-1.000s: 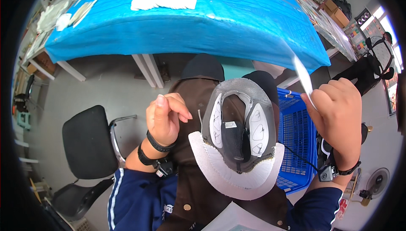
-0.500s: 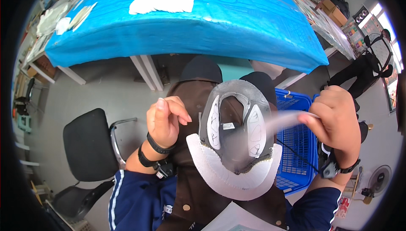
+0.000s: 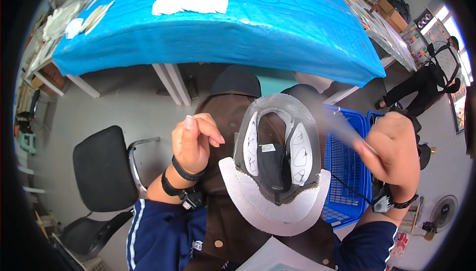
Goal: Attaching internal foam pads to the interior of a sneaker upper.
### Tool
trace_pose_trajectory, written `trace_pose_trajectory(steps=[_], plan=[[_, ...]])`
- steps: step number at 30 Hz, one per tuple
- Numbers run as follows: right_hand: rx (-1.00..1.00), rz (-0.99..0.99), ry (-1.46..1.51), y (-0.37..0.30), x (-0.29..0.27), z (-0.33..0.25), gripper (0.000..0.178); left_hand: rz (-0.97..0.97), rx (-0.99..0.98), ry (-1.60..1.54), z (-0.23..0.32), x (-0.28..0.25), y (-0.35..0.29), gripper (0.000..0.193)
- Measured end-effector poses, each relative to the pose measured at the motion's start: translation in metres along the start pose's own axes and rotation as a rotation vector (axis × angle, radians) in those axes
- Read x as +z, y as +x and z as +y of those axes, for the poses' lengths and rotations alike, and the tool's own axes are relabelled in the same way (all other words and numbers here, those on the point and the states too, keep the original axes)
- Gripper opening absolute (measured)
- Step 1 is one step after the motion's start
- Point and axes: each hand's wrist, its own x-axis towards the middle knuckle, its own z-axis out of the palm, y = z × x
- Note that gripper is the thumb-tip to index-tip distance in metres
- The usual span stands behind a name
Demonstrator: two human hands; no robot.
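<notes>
In my lap, between my knees, rests an oval piece with a dark mesh lining, a grey-black rim and two white side panels marked with dark outlines. Its near end carries a wide white curved band with stitches along the inner edge. My left hand is beside it on the left, not touching, fingers curled in with the thumb up and nothing visible in them. On the right, above a blue basket, my right hand is closed on a long thin pale strip, smeared by motion, its kind unclear.
A table under a blue cover stands ahead, bearing a white padded piece. The blue basket sits by my right leg. A black chair is at left, a fan at right. Another person stands at far right.
The strip in my right hand has swung away from the oval piece to its upper right, baring the dark lining. My right hand has turned and dropped slightly. My left hand has stayed put.
</notes>
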Motion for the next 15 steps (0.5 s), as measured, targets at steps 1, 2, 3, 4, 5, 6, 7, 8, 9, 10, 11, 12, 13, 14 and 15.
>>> trace_pose_trajectory(steps=[1, 2, 3, 4, 5, 6, 7, 8, 9, 10, 11, 12, 13, 14, 15], plan=[[0.000, -0.001, 0.001, 0.000, -0.001, -0.003, 0.030, 0.009, -0.009, -0.008, 0.000, 0.000, 0.000, 0.060], [0.008, -0.028, -0.061, 0.000, -0.002, -0.006, 0.029, 0.010, -0.010, -0.007, 0.000, 0.000, -0.001, 0.060], [0.018, -0.057, -0.126, 0.000, -0.002, -0.008, 0.029, 0.008, -0.010, -0.006, 0.000, 0.000, -0.001, 0.059], [0.019, -0.058, -0.127, 0.000, -0.001, -0.008, 0.029, 0.007, -0.009, -0.005, 0.000, 0.001, -0.001, 0.059], [0.022, -0.028, -0.065, 0.000, 0.000, -0.006, 0.029, 0.006, -0.010, -0.007, -0.001, 0.000, -0.001, 0.059], [0.023, 0.003, 0.000, -0.001, 0.000, -0.003, 0.028, 0.002, -0.007, -0.008, -0.001, -0.001, -0.001, 0.059], [-0.023, -0.102, 0.266, 0.000, -0.004, 0.005, 0.029, -0.002, -0.004, -0.009, -0.001, -0.001, -0.001, 0.059], [0.006, -0.057, 0.056, -0.003, 0.000, 0.001, 0.029, -0.001, -0.004, -0.008, 0.000, -0.001, -0.001, 0.059], [0.035, -0.011, -0.156, -0.004, 0.003, -0.005, 0.030, -0.001, -0.007, -0.010, -0.001, -0.001, -0.001, 0.059], [0.034, -0.012, -0.157, -0.005, 0.002, -0.003, 0.030, 0.000, -0.010, -0.012, -0.001, -0.001, -0.001, 0.059], [0.030, -0.006, -0.040, -0.007, 0.000, 0.000, 0.030, 0.001, -0.010, -0.013, -0.001, 0.000, -0.001, 0.059], [0.027, 0.002, 0.078, -0.009, -0.002, 0.001, 0.030, 0.002, -0.019, -0.016, 0.000, 0.000, -0.001, 0.058], [0.027, 0.003, 0.078, -0.010, -0.002, 0.000, 0.030, 0.002, -0.028, -0.018, 0.001, 0.001, -0.001, 0.058], [0.033, 0.025, -0.008, -0.012, -0.001, -0.001, 0.030, 0.001, -0.027, -0.018, 0.002, 0.002, -0.001, 0.058], [0.037, 0.045, -0.095, -0.011, 0.000, -0.002, 0.029, 0.000, -0.034, -0.014, 0.001, 0.001, -0.002, 0.058]])
